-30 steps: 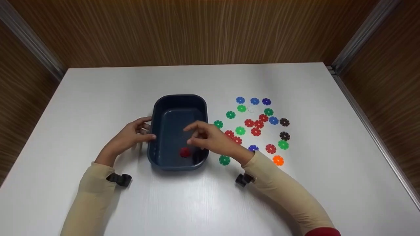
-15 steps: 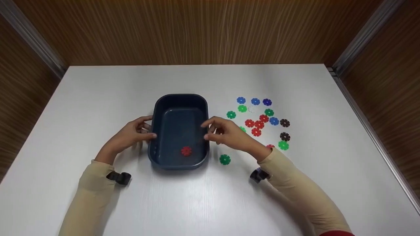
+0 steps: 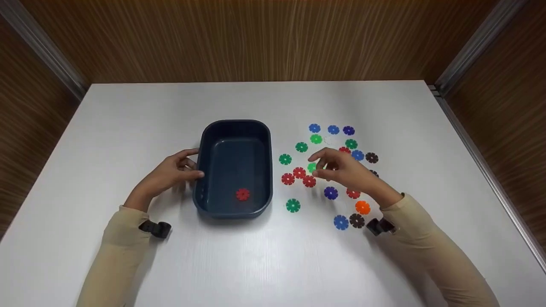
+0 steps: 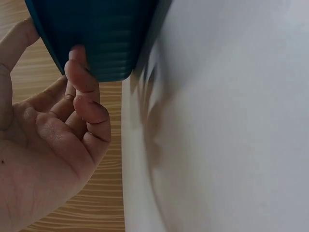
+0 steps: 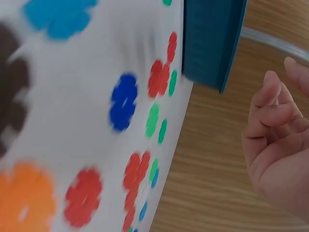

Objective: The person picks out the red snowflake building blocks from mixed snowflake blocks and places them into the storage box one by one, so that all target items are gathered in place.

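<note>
A dark blue plastic tub (image 3: 234, 166) stands on the white table. My left hand (image 3: 170, 174) holds its left wall, thumb at the rim and fingers against the outside; the left wrist view shows these fingers on the tub wall (image 4: 108, 43). One red flower-shaped disc (image 3: 242, 195) lies flat inside, near the front. To the right of the tub, my right hand (image 3: 343, 170) hovers above scattered flower discs, fingers loosely bent and holding nothing. A light green disc (image 3: 312, 167) is partly hidden by its fingertips. The right wrist view shows this hand (image 5: 280, 140) above the table surface.
Several discs lie right of the tub: green (image 3: 293, 205), red (image 3: 309, 181), dark blue (image 3: 331, 193), orange (image 3: 363, 207), light blue (image 3: 341, 222) and black (image 3: 357, 221). Wood-grain panels (image 3: 256, 42) enclose the table's back and sides.
From above the tub, my right hand has moved right to over the discs. The red disc, blurred at first, now lies still in the tub. My left hand has stayed put.
</note>
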{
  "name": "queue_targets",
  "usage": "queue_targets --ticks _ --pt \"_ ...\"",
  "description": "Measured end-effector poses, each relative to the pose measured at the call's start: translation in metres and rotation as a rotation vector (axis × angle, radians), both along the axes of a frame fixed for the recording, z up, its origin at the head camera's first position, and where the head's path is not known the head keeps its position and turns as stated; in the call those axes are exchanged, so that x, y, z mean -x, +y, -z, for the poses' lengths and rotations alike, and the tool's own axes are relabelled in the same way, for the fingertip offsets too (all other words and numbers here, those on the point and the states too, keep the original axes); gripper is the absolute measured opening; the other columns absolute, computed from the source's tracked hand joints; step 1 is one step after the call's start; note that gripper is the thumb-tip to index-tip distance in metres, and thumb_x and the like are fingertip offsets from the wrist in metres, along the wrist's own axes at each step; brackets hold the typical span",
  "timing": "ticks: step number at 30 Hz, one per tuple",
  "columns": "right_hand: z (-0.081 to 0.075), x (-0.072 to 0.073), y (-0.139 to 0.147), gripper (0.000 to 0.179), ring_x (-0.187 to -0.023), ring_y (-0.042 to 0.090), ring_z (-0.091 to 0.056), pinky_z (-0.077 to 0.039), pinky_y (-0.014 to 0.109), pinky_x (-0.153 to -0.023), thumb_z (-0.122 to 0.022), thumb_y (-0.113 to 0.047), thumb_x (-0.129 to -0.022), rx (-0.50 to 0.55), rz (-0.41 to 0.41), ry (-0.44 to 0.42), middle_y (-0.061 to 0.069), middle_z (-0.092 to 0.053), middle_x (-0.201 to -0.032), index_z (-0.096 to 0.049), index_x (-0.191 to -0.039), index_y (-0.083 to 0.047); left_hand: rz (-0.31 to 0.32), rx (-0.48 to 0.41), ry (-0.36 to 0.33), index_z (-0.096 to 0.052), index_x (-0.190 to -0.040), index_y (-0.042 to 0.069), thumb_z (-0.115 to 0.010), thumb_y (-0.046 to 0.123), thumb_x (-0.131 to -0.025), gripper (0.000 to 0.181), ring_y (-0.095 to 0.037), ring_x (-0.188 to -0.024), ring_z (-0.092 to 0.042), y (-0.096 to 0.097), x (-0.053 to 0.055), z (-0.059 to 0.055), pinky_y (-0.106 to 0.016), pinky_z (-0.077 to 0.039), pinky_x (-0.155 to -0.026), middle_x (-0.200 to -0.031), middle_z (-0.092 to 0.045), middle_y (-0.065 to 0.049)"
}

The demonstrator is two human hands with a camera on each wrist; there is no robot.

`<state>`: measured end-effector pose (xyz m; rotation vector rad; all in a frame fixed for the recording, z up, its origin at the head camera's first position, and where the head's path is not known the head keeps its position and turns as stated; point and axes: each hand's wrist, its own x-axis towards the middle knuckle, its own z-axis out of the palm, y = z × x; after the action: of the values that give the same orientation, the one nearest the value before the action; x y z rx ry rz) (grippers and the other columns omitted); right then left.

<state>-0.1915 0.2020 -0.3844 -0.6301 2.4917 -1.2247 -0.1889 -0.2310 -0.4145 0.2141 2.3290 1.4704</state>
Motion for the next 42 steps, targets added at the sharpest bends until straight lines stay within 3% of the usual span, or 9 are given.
queue_targets --ticks 10,18,25,34,42 --pt "0.000 -0.004 0.040 0.031 -0.087 0.021 -0.055 -0.047 0.017 -0.073 -0.068 -0.015 -0.091 -0.087 0.058 0.029 0.010 -0.062 -0.100 -0.063 -0.119 -0.003 -0.008 0.024 0.005 -0.032 -0.150 0.007 -0.071 0.022 -0.088 0.074 -0.004 -0.083 -0.059 -0.003 -0.003 -0.001 -0.019 -0.046 -0.079 -0.097 -0.058 0.000" --pt "0.006 -0.005 0.063 0.031 -0.077 0.020 -0.051 -0.044 0.020 -0.064 -0.069 -0.012 -0.089 -0.153 0.091 0.027 0.010 -0.060 -0.094 -0.063 -0.117 -0.002 -0.008 0.024 0.012 -0.031 -0.150 0.006 -0.070 0.020 -0.089 0.074 -0.004 -0.082 -0.058 -0.005 -0.004 0.000 -0.019 -0.047 -0.078 -0.095 -0.058 0.000" --pt "0.019 -0.009 0.079 0.028 -0.075 0.020 -0.048 -0.043 0.019 -0.061 -0.068 -0.009 -0.088 -0.198 0.108 -0.025 0.008 -0.058 -0.087 -0.063 -0.115 -0.001 -0.006 0.020 0.010 -0.032 -0.150 0.007 -0.070 0.021 -0.088 0.074 -0.004 -0.082 -0.058 -0.004 -0.004 0.000 -0.020 -0.047 -0.078 -0.095 -0.058 0.001" --pt "0.031 -0.011 0.088 0.027 -0.079 0.020 -0.048 -0.043 0.020 -0.064 -0.069 -0.007 -0.086 -0.293 0.068 -0.052 0.005 -0.055 -0.085 -0.066 -0.112 -0.006 -0.014 0.022 -0.003 -0.031 -0.150 0.006 -0.070 0.020 -0.088 0.074 -0.004 -0.081 -0.058 -0.003 -0.004 -0.002 -0.019 -0.048 -0.077 -0.095 -0.057 0.000" --pt "0.035 -0.013 0.087 0.027 -0.084 0.020 -0.051 -0.046 0.026 -0.072 -0.070 -0.007 -0.085 -0.384 0.027 -0.011 0.006 -0.060 -0.092 -0.068 -0.112 -0.008 -0.008 0.050 0.014 -0.033 -0.149 0.006 -0.070 0.021 -0.088 0.073 -0.004 -0.081 -0.057 -0.003 -0.003 -0.002 -0.019 -0.046 -0.078 -0.093 -0.057 0.001"
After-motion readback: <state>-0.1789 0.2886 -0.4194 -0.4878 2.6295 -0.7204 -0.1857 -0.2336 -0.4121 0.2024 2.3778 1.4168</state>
